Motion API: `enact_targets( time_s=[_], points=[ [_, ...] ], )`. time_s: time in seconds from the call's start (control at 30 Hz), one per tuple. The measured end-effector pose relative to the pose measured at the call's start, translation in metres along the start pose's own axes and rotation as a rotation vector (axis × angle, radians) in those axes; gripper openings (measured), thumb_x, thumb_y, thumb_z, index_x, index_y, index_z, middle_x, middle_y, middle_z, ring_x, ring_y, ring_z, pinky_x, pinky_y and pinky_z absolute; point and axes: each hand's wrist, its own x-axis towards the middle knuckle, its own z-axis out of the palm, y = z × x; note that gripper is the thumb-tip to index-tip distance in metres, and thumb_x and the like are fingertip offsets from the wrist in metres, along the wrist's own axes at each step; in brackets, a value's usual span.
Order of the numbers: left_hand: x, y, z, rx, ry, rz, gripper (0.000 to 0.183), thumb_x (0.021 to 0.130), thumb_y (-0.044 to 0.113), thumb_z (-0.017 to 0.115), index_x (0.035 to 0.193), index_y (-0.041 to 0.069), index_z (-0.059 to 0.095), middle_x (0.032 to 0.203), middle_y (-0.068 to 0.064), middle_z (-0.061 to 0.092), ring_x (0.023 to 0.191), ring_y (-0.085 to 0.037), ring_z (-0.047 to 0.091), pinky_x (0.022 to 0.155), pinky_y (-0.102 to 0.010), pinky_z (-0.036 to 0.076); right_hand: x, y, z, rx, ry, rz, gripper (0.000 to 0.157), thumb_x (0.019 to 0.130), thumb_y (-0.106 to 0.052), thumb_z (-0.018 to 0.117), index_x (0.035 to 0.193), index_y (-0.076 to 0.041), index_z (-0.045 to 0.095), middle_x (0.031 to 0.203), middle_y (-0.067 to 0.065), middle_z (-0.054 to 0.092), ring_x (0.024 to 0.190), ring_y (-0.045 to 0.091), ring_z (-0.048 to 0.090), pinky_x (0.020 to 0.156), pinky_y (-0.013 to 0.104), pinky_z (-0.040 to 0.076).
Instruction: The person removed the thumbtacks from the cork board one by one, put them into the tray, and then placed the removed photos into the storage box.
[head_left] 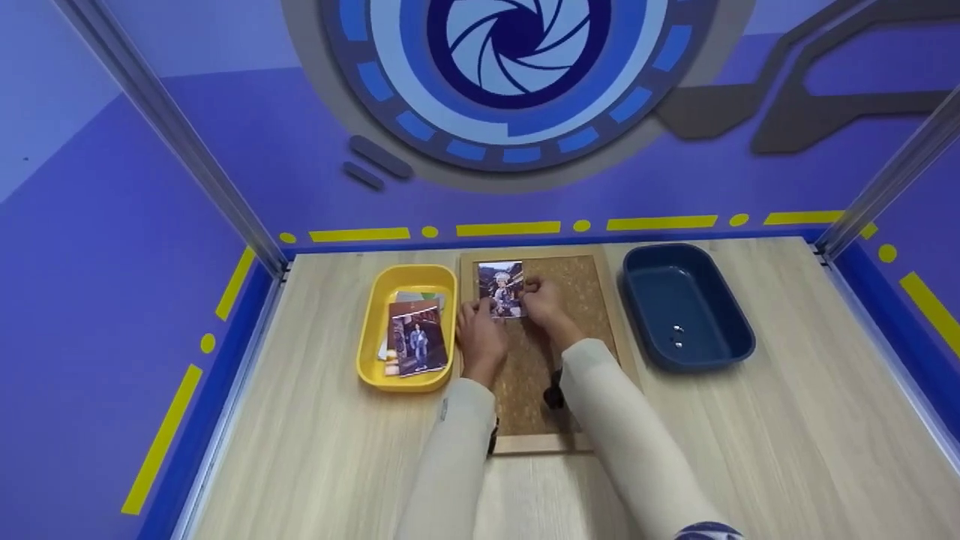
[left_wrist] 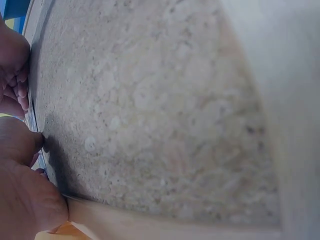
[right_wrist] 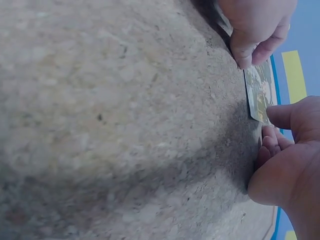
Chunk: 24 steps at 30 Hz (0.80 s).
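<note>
A photo print (head_left: 498, 279) of a person in a pale headdress lies at the upper left of the wood-framed corkboard (head_left: 525, 382). My left hand (head_left: 482, 339) pinches its lower left corner. At the print's right edge, my right hand (head_left: 549, 306) grips it between thumb and fingers. The right wrist view shows the right thumb over the photo print (right_wrist: 261, 90), with the other fingers partly beneath. In the left wrist view the left hand (left_wrist: 22, 185) is close to the cork, and the print is nearly edge-on there.
Left of the board stands a yellow tray (head_left: 365, 360) with several overlapping photo prints (head_left: 420, 345). A dark blue tray (head_left: 675, 285) on the right holds a few small shiny pieces (head_left: 678, 336). A blue-purple wall (head_left: 420, 202) rises behind the wooden tabletop (head_left: 315, 450).
</note>
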Motion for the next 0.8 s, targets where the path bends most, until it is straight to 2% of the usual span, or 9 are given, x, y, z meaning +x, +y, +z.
enact_targets(
  time_s=[0.1, 0.2, 0.27, 0.3, 0.4, 0.5, 0.53, 0.67, 0.8],
  points=[
    [0.0, -0.001, 0.0, 0.005, 0.001, 0.011, 0.029, 0.098, 0.013, 0.072, 0.127, 0.011, 0.07, 0.139, -0.017, 0.059, 0.136, -0.036, 0.052, 0.116, -0.052, 0.043, 0.004, -0.002, 0.002, 0.022, -0.008, 0.023, 0.036, 0.095, 0.007, 0.058, 0.13, 0.013, 0.062, 0.117, 0.026, 0.068, 0.095, 0.02, 0.061, 0.08, 0.024, 0.052],
    [0.0, -0.002, 0.001, 0.013, -0.011, 0.008, 0.03, 0.099, 0.013, 0.071, 0.129, 0.011, 0.07, 0.141, -0.016, 0.058, 0.138, -0.036, 0.05, 0.117, -0.052, 0.043, 0.01, -0.001, 0.002, 0.038, -0.028, 0.048, 0.034, 0.097, 0.003, 0.061, 0.129, 0.01, 0.063, 0.118, 0.025, 0.069, 0.097, 0.022, 0.064, 0.083, 0.029, 0.056],
    [0.001, -0.002, 0.002, 0.02, -0.015, 0.01, 0.031, 0.099, 0.014, 0.07, 0.13, 0.011, 0.069, 0.142, -0.016, 0.058, 0.139, -0.036, 0.05, 0.118, -0.051, 0.043, 0.012, 0.0, 0.0, 0.063, -0.04, 0.042, 0.031, 0.095, 0.002, 0.063, 0.126, 0.008, 0.065, 0.113, 0.021, 0.07, 0.096, 0.023, 0.065, 0.082, 0.032, 0.058],
    [0.001, -0.003, 0.003, 0.025, -0.011, 0.017, 0.031, 0.099, 0.014, 0.07, 0.13, 0.012, 0.069, 0.141, -0.016, 0.058, 0.138, -0.036, 0.05, 0.117, -0.051, 0.043, 0.022, 0.011, 0.001, 0.109, -0.039, 0.01, 0.027, 0.093, 0.002, 0.064, 0.119, 0.007, 0.067, 0.105, 0.018, 0.071, 0.09, 0.022, 0.066, 0.077, 0.031, 0.058],
    [0.001, -0.003, 0.006, 0.039, 0.002, 0.035, 0.031, 0.097, 0.011, 0.068, 0.129, 0.012, 0.069, 0.139, -0.016, 0.058, 0.135, -0.036, 0.051, 0.115, -0.052, 0.042, 0.029, 0.016, 0.001, 0.128, -0.026, 0.007, 0.022, 0.089, 0.003, 0.065, 0.111, 0.006, 0.068, 0.094, 0.013, 0.068, 0.082, 0.02, 0.064, 0.072, 0.03, 0.057],
    [0.001, -0.004, 0.009, 0.053, 0.019, 0.048, 0.031, 0.095, 0.009, 0.068, 0.126, 0.014, 0.07, 0.137, -0.016, 0.059, 0.132, -0.036, 0.052, 0.114, -0.052, 0.042, 0.035, 0.017, 0.003, 0.118, -0.001, 0.039, 0.022, 0.088, 0.005, 0.062, 0.11, 0.009, 0.067, 0.092, 0.013, 0.066, 0.078, 0.018, 0.061, 0.069, 0.028, 0.054],
    [0.001, -0.004, 0.009, 0.051, 0.014, 0.044, 0.032, 0.095, 0.009, 0.067, 0.126, 0.014, 0.07, 0.138, -0.016, 0.059, 0.133, -0.036, 0.052, 0.115, -0.052, 0.041, 0.026, 0.006, 0.0, 0.079, -0.002, 0.075, 0.025, 0.09, 0.005, 0.061, 0.114, 0.011, 0.066, 0.095, 0.014, 0.066, 0.082, 0.019, 0.06, 0.071, 0.028, 0.054],
    [0.001, -0.005, 0.01, 0.045, -0.01, 0.029, 0.032, 0.098, 0.013, 0.068, 0.13, 0.014, 0.069, 0.141, -0.015, 0.057, 0.137, -0.035, 0.05, 0.118, -0.052, 0.04, 0.017, -0.004, -0.003, 0.067, -0.02, 0.086, 0.025, 0.093, 0.005, 0.059, 0.116, 0.014, 0.064, 0.094, 0.009, 0.062, 0.083, 0.016, 0.057, 0.068, 0.02, 0.047],
    [0.002, -0.006, 0.008, 0.043, -0.006, 0.024, 0.031, 0.099, 0.016, 0.068, 0.13, 0.013, 0.069, 0.142, -0.015, 0.058, 0.137, -0.035, 0.05, 0.118, -0.052, 0.039, 0.011, -0.009, -0.002, 0.08, -0.026, 0.081, 0.024, 0.096, 0.006, 0.057, 0.117, 0.014, 0.064, 0.095, 0.008, 0.058, 0.084, 0.014, 0.054, 0.067, 0.018, 0.045]
  ],
)
